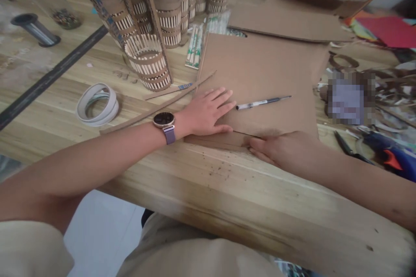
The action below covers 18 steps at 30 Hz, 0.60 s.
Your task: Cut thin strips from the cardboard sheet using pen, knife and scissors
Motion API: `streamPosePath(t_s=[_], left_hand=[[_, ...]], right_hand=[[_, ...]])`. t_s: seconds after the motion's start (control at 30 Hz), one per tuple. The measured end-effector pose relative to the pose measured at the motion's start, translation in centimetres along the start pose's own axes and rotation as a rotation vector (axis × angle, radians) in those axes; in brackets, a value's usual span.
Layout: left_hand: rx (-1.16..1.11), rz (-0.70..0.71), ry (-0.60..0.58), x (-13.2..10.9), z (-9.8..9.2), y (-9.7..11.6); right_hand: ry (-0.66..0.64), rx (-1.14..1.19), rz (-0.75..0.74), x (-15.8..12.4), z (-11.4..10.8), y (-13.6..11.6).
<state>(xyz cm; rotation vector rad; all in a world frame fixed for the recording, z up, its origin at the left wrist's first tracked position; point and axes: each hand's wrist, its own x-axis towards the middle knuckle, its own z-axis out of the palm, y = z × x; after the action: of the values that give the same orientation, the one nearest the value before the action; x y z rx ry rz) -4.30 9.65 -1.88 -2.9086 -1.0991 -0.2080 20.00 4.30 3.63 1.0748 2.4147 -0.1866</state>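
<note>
Two hands, one cardboard sheet (256,65) flat on worktop (175,177) | left hand (209,110): grip spread, palm down, apparently bracing it | right hand (284,148): curled at near edge, grip's hold unclear | pen (264,102) atop sheet

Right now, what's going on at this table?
The person's left hand lies spread on a cardboard sheet on the wooden table. The right hand is at the sheet's near edge, its fingers curled; whether it holds anything is hidden. A pen lies on the sheet, and a round basket with stick sides stands farther off.
</note>
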Motion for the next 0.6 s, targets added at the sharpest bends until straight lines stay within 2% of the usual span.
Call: streamPosePath(t_s=[0.1,0.2,0.33,0.43,0.5,0.6], left_hand=[[0.072,0.081,-0.037,0.4,-0.6,-0.7],[0.121,0.081,0.002,1.3,-0.7,-1.0],[0.094,0.046,0.108,2.0,0.2,-1.0],[0.015,0.053,0.139,1.7,1.0,-1.3],[-0.025,0.053,0.129,1.3,1.3,-1.4],[-0.034,0.021,0.095,0.9,1.6,-1.5]], right_hand=[[-0.036,0.073,-0.043,0.0,0.5,1.1],[-0.036,0.072,-0.039,0.1,0.1,1.1],[-0.050,0.058,-0.007,1.3,-1.4,-1.0],[-0.062,-0.010,-0.007,3.1,-2.6,-3.4],[0.002,-0.056,-0.042,4.5,-3.1,-4.8],[0.188,-0.152,-0.154,6.1,-3.3,-6.3]])
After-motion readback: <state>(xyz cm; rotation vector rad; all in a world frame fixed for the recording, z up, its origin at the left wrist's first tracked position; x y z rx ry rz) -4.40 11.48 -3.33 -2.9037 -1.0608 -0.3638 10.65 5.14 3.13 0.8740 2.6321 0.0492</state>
